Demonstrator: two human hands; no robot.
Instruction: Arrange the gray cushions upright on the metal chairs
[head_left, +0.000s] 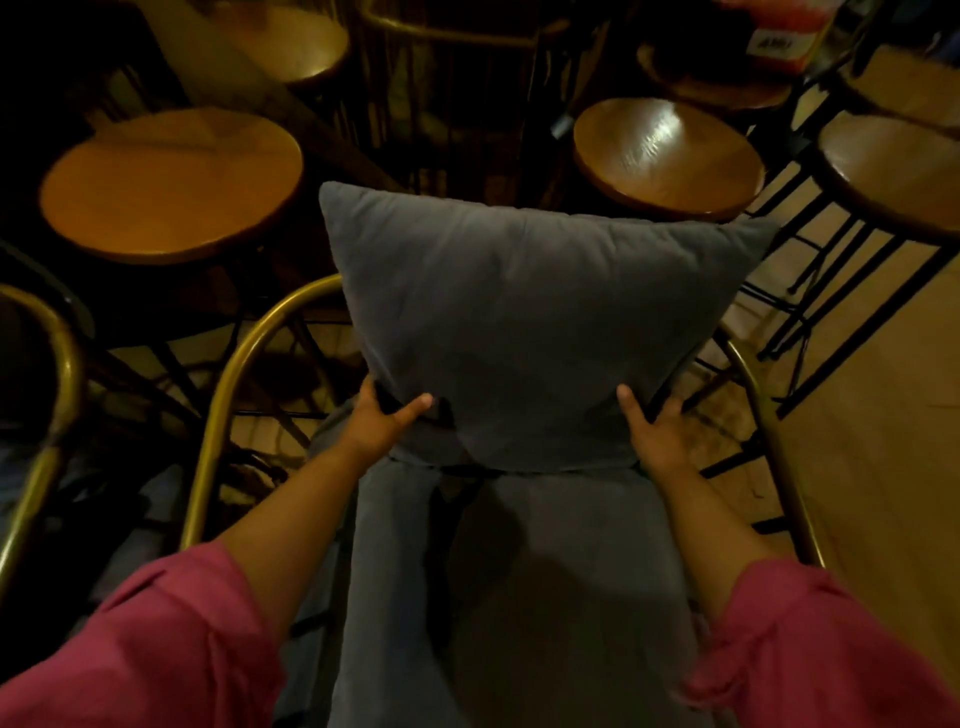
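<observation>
While both hands grip the lower corners of the gray cushion (524, 312), it stands upright at the far end of the metal chair (228, 395), its bottom edge meeting the gray seat pad (519, 597) that covers the seat. The left hand (382, 418) is closed on the lower left corner, thumb across the front face and fingers tucked behind; the right hand (652, 426) clasps the lower right corner the same way, thumb up against the fabric. So the cushion rises directly beyond and above both hands, with its top corners well clear of them, toward the round wooden stools (171, 182) farther back. My guess is that the main risk is a slump once the hands let go: the chair's brass-coloured frame curves round the sides, but how much back support sits behind the cushion is hidden, so it could tip backward or fold forward onto the pad. Uneven release could also leave it tilted to one side.
</observation>
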